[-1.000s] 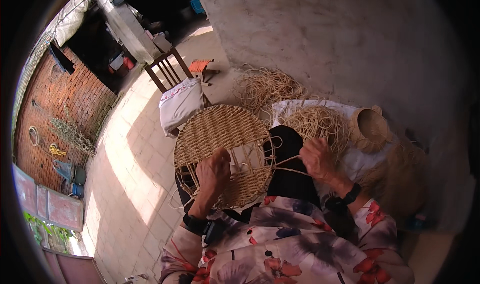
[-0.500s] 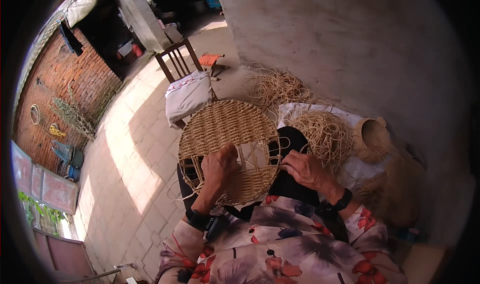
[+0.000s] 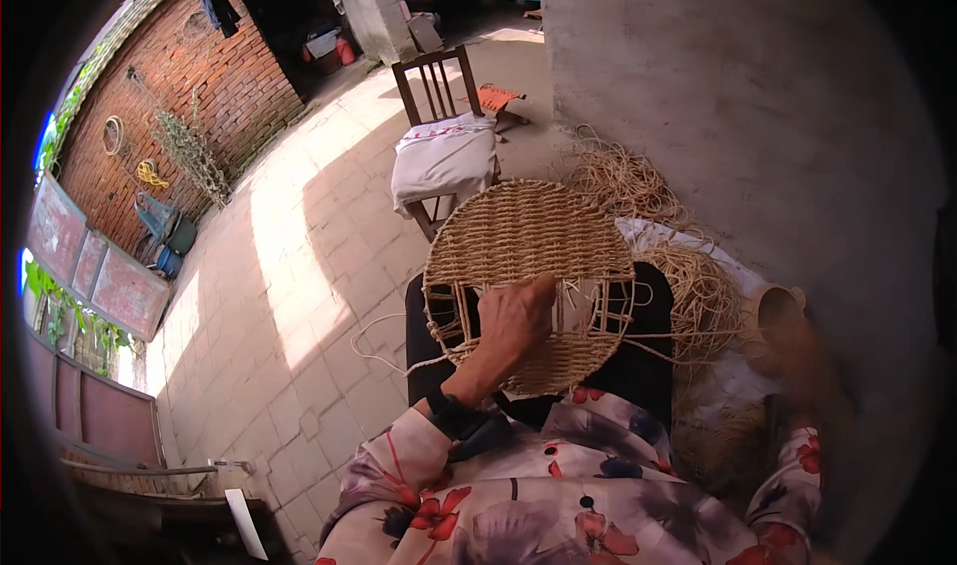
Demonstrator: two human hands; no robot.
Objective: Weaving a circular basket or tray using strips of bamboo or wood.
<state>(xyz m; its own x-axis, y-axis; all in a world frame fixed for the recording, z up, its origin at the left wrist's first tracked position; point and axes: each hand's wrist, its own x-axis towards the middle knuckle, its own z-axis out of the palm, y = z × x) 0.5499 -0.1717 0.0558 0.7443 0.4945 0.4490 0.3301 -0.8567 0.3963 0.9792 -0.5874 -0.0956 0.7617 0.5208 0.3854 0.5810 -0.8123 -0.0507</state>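
On my lap lies a round woven panel [image 3: 533, 231] of twisted straw cord, with closely woven bands at top and bottom and an open strip of bare cords across the middle. My left hand [image 3: 513, 318] is closed at this strip, its fingers curled over the cords and partly hidden. A straw cord [image 3: 688, 336] stretches nearly straight from the panel's right rim toward my right hand [image 3: 799, 361]. That hand is out to the right, smeared by motion, and seems closed on the cord. A loose cord end [image 3: 371, 334] curls out left of the panel.
Heaps of loose straw cord [image 3: 693, 286] lie right of my knees, partly on a white sheet [image 3: 638, 231]. A round tan container [image 3: 768, 316] lies there, beside a grey wall [image 3: 738, 97]. Ahead stand a cloth-covered wooden chair [image 3: 444, 161] and an orange folding stool [image 3: 495, 98].
My right hand has moved from the panel's right rim far out to the right, drawing a cord with it. My left hand stays closed on the panel. The whole view has shifted.
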